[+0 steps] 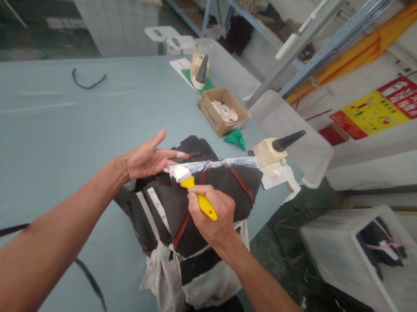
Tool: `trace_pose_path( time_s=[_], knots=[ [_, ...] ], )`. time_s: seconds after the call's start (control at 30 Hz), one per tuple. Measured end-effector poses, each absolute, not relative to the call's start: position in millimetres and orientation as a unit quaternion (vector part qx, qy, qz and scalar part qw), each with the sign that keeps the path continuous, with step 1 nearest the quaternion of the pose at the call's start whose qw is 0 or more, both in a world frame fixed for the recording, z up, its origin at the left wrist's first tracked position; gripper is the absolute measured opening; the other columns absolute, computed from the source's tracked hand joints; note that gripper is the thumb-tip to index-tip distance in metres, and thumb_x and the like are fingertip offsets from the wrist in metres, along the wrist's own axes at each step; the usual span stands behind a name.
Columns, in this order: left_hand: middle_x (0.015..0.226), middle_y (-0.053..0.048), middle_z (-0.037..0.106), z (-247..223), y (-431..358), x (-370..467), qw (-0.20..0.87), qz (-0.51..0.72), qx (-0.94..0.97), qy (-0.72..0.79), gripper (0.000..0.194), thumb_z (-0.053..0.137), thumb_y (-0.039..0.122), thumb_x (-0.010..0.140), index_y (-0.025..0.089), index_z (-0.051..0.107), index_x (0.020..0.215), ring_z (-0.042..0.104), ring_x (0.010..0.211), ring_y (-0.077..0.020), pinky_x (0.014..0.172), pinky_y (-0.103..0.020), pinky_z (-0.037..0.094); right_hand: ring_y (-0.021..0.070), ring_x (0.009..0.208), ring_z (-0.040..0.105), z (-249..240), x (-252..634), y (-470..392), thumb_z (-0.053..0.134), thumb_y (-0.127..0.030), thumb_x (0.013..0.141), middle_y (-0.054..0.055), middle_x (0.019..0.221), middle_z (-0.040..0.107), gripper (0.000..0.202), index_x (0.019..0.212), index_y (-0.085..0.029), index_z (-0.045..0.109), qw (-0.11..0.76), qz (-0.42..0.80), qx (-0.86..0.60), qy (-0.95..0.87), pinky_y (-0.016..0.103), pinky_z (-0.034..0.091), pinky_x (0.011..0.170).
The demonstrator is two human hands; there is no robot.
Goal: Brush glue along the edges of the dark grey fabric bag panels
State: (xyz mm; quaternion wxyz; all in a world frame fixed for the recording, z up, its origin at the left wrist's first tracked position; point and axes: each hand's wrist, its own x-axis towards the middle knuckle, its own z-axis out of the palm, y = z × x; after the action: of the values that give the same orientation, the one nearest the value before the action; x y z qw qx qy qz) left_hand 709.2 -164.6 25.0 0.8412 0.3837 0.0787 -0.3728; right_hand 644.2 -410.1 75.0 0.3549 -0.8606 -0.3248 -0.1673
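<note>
My right hand [214,214] is closed round the yellow handle of a brush [205,204]. The white-coated bristles touch the left end of a white-smeared strip [212,165] along the upper edge of a dark piece [218,198] with brown bands. My left hand [148,158] has its fingers apart, palm partly up, with white smears on the fingertips, at the strip's left end. Beneath lies a stack of dark pieces. At the strip's right end stands a cream-coloured container [269,157] with a dark handle sticking out.
Behind the stack are a small cardboard box [215,120] with scraps, a green cloth [235,139] and a second container [199,74]. A black strap [87,85] lies on the blue-grey table [34,138]. Clear plastic bins [287,123] stand along the right side.
</note>
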Motion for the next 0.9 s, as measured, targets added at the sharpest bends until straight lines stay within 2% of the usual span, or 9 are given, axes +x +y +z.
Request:
trace_pose_path(
  time_s=[0.2,0.43,0.53,0.63,0.73,0.9],
  knots=[
    [0.104,-0.018,0.081,25,-166,709,0.851,-0.372,0.360,0.090,0.085,0.022,0.070,0.103,0.007,0.074,0.125,0.077,0.088,-0.0241,0.076,-0.025,0.061,0.0188,0.073,0.076,83,664,-457,0.060,-0.032,0.100,0.003,0.084,0.080,0.016,0.096,-0.021,0.072,0.359,-0.200,-0.892,-0.189,0.029,0.059,0.073],
    [0.114,-0.019,0.079,28,-172,707,0.843,-0.364,0.383,0.098,0.088,0.026,0.076,0.099,0.008,0.072,0.131,0.076,0.101,-0.0289,0.085,-0.029,0.061,0.0187,0.070,0.076,87,686,-492,0.062,-0.039,0.099,0.003,0.080,0.079,0.022,0.095,-0.020,0.072,0.379,-0.219,-0.895,-0.085,0.028,0.058,0.069],
    [0.110,-0.019,0.080,29,-172,703,0.839,-0.361,0.394,0.102,0.085,0.032,0.076,0.098,0.009,0.072,0.133,0.076,0.094,-0.0302,0.079,-0.032,0.063,0.0206,0.071,0.077,89,693,-508,0.062,-0.043,0.098,0.004,0.079,0.079,0.026,0.094,-0.019,0.072,0.375,-0.235,-0.895,-0.049,0.030,0.059,0.070],
    [0.111,-0.019,0.080,33,-175,697,0.840,-0.354,0.398,0.106,0.081,0.035,0.075,0.098,0.011,0.071,0.132,0.075,0.083,-0.0276,0.071,-0.031,0.062,0.0219,0.073,0.077,90,699,-522,0.062,-0.045,0.097,0.005,0.079,0.080,0.028,0.093,-0.019,0.073,0.372,-0.249,-0.893,-0.036,0.032,0.059,0.075],
    [0.115,-0.020,0.078,36,-182,689,0.850,-0.322,0.397,0.129,0.080,0.030,0.072,0.100,0.011,0.070,0.131,0.074,0.082,-0.0260,0.068,-0.030,0.062,0.0225,0.077,0.078,87,706,-529,0.061,-0.048,0.098,0.005,0.080,0.080,0.031,0.094,-0.020,0.072,0.370,-0.261,-0.891,-0.029,0.033,0.059,0.078],
    [0.117,-0.016,0.076,39,-187,674,0.874,-0.216,0.387,0.200,0.075,0.021,0.067,0.104,0.014,0.071,0.122,0.072,0.093,-0.0265,0.067,-0.031,0.063,0.0211,0.071,0.076,85,716,-535,0.060,-0.049,0.098,0.006,0.079,0.079,0.033,0.095,-0.019,0.071,0.399,-0.267,-0.877,-0.009,0.032,0.060,0.074]
  ],
)
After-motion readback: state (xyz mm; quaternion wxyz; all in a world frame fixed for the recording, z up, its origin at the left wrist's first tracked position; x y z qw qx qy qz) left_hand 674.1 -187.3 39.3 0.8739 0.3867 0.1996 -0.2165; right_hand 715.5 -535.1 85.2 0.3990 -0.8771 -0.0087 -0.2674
